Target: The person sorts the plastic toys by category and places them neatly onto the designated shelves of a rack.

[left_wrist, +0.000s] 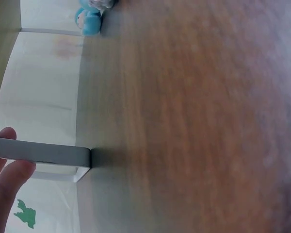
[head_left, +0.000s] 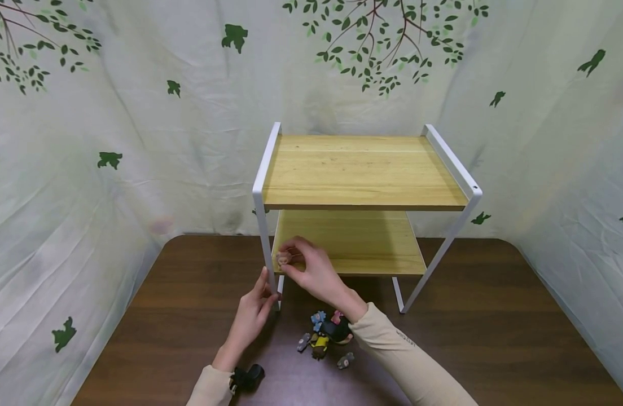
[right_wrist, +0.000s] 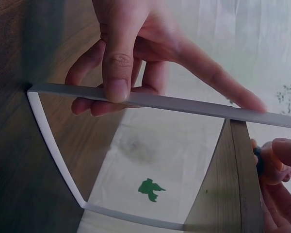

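Note:
My right hand [head_left: 314, 270] pinches a small toy figure [head_left: 283, 259] between thumb and fingers at the left front of the lower wooden shelf [head_left: 362, 242]. In the right wrist view, the figure [right_wrist: 270, 162] looks pinkish with a dark part and is close to the board's edge; whether it touches the board I cannot tell. My left hand [head_left: 251, 310] grips the rack's white left front leg [head_left: 266, 242], below that shelf. From the right wrist, the left thumb [right_wrist: 117, 87] lies on one side of the leg, with fingers behind and the index finger stretched along it.
Several small toy figures lie in front of the rack, among them a blue one [head_left: 318, 318], a yellow and brown one [head_left: 319, 345] and a grey one [head_left: 345, 361]. The rack's upper shelf [head_left: 364, 172] stands above my right hand. Behind the table [head_left: 189, 316] hangs a leaf-patterned curtain [head_left: 200, 141].

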`<state>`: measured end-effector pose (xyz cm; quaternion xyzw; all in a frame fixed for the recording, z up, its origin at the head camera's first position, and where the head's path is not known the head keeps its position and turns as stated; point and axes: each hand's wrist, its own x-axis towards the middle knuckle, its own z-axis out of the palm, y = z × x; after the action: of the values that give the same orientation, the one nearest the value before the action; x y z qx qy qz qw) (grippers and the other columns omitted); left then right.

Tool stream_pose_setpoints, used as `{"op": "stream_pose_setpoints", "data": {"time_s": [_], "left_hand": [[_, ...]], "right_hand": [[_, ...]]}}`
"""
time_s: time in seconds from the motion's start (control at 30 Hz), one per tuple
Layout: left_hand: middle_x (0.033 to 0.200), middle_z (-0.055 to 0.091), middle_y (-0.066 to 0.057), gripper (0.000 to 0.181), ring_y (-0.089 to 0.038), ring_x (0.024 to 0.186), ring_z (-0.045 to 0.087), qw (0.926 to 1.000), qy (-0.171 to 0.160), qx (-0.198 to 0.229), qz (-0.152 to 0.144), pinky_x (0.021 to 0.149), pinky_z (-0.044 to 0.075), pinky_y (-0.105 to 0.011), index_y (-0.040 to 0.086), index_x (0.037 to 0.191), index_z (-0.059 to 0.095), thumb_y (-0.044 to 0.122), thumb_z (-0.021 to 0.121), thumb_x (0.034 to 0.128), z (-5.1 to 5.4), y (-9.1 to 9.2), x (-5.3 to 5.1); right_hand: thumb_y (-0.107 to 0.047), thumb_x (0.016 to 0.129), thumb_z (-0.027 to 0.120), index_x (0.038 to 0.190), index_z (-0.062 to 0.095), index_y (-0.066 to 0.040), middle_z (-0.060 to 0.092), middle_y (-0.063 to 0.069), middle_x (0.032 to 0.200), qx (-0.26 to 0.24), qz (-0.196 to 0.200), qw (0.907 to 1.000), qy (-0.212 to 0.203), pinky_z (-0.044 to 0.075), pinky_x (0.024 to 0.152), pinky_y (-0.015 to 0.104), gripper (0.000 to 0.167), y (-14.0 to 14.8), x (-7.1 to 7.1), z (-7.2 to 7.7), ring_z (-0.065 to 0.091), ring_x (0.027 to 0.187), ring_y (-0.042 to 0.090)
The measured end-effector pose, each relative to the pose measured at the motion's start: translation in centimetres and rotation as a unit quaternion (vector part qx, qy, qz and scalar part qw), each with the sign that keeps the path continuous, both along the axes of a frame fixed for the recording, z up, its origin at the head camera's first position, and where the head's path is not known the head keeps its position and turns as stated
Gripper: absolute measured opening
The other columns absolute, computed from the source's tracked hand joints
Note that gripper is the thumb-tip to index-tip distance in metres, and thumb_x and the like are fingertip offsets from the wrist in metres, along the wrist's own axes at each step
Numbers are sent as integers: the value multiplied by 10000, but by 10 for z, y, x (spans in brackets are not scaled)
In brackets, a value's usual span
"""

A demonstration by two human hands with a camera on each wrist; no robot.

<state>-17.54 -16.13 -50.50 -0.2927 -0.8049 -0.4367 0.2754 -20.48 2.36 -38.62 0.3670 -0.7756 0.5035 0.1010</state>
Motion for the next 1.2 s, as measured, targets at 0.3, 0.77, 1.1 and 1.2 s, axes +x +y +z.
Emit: {"op": "stream_pose_setpoints", "data": {"time_s": [0.3, 0.77, 1.1, 1.2], "left_hand": [[732, 601, -110, 1034, -254, 605, 639, 10000, -48, 2, 29, 562, 475, -206, 309, 1543, 119, -183, 645, 800, 1, 0, 1], [727, 584, -83, 1045, -224, 547, 582, 9999, -58, -73, 118, 539, 442, -188, 313, 1542, 114, -174, 658, 795, 2, 1, 0], [737, 598, -78, 1061, -225, 569, 614, 9999, 21, -49, 84, 539, 450, -194, 323, 1541, 112, -185, 659, 787, 0, 0, 0], [740, 599, -70, 1059, -220, 554, 601, 9999, 35, -65, 94, 535, 443, -190, 321, 1542, 111, -179, 662, 788, 1, 0, 0]], "right_hand": [[25, 856, 682, 1086, 571, 6, 612, 98, 1013, 34, -54, 9999, 79, 496, 830, 234, 256, 1, 0, 1, 618, 930, 195], [42, 852, 673, 1075, 575, -2, 615, 87, 993, 34, -124, 9998, 143, 497, 819, 232, 247, 2, 0, 3, 613, 900, 178], [41, 850, 677, 1098, 572, 5, 612, 106, 1035, 0, -64, 9999, 86, 492, 846, 247, 272, 3, 1, 3, 613, 949, 202], [44, 845, 684, 1113, 574, 9, 620, 112, 1055, -137, 0, 9999, 53, 490, 864, 269, 292, 6, 1, 4, 621, 972, 215]]}}
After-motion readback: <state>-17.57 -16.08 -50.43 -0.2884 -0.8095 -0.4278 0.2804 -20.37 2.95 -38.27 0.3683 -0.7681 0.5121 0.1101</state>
